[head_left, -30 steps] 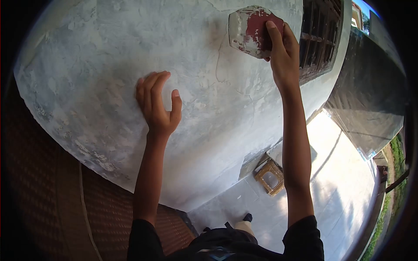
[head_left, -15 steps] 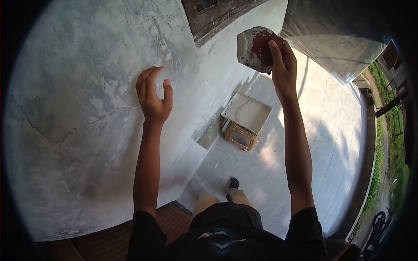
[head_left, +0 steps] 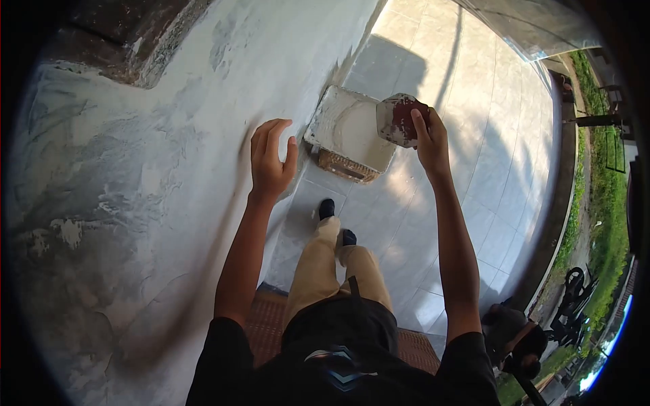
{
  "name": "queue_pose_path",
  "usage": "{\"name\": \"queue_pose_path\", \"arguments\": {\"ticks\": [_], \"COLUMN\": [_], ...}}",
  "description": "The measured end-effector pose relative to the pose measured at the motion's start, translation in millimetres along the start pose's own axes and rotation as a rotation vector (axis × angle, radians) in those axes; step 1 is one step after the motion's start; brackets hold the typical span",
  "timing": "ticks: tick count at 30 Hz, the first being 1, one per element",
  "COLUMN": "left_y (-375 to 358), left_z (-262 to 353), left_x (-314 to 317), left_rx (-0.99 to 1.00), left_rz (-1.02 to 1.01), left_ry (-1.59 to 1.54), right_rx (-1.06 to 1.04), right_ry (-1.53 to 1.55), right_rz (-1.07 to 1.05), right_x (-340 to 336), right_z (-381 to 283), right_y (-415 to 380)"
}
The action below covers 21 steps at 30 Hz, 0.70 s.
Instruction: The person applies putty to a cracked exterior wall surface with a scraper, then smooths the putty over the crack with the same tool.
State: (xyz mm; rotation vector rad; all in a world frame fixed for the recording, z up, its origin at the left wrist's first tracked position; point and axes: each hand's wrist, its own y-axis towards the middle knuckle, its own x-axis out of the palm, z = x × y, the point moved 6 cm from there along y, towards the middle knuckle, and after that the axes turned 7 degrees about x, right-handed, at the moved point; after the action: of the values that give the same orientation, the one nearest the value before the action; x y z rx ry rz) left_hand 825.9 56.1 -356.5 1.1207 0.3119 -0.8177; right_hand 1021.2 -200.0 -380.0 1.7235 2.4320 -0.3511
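My right hand point(head_left: 432, 139) grips a flat plaster scraper point(head_left: 398, 122), dark red with grey smears, thumb across its face. In this view the scraper overlaps the right rim of a shallow tray point(head_left: 323, 111) of pale, wet-looking plaster. Beneath that tray is a worn yellowish stool point(head_left: 349, 168). My left hand point(head_left: 272, 159) is raised near the wall point(head_left: 169, 176), fingers loosely bent, thumb apart, nothing in it. Grey plaster patches and smears mark the wall.
A dark wooden frame point(head_left: 108, 40) is set in the wall at upper left. Grey floor tiles point(head_left: 467, 183) stretch to the right, and a reddish-brown woven surface point(head_left: 264, 325) lies beneath me. Another person point(head_left: 518, 342) is at lower right, near a motorbike point(head_left: 572, 304).
My view has swung down and toward the tray. My right hand has brought the scraper down from near the dark frame to the tray's edge. My left hand remains raised and empty.
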Motion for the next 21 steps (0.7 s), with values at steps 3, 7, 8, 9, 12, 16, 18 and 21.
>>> {"name": "queue_pose_path", "arguments": {"ticks": [3,7,8,9,12,16,18,21], "left_y": [-24.1,-84.6,-97.9,-95.2,-136.9,-171.1,-191.6,-207.9], "left_z": [-23.9,-72.7,-81.5,-81.1,-103.7,-120.1,-128.4,-137.6], "left_x": [41.9,93.8,104.5,114.3,148.1,193.8,213.6,240.1], "left_rx": [-0.071,-0.25,-0.263,-0.29,-0.371,-0.445,-0.476,-0.503], "left_rz": [-0.086,-0.208,-0.233,-0.253,-0.303,-0.328,-0.372,-0.423], "left_ry": [-0.092,-0.126,-0.131,-0.124,-0.132,-0.179,-0.187,-0.188], "right_rx": [0.144,0.231,0.259,0.197,0.183,0.136,0.158,0.109], "right_ry": [0.005,-0.129,-0.127,-0.223,-0.363,-0.557,-0.602,-0.698], "right_rz": [-0.018,-0.063,-0.063,-0.113,-0.251,-0.399,-0.458,-0.518], "right_x": [13.2,50.6,59.8,61.2,92.9,119.9,134.9,150.4], "right_z": [60.3,148.4,167.4,166.0,214.3,247.2,263.5,285.5], "right_y": [12.6,27.1,31.1,42.3,55.3,73.6,73.4,74.2]}}
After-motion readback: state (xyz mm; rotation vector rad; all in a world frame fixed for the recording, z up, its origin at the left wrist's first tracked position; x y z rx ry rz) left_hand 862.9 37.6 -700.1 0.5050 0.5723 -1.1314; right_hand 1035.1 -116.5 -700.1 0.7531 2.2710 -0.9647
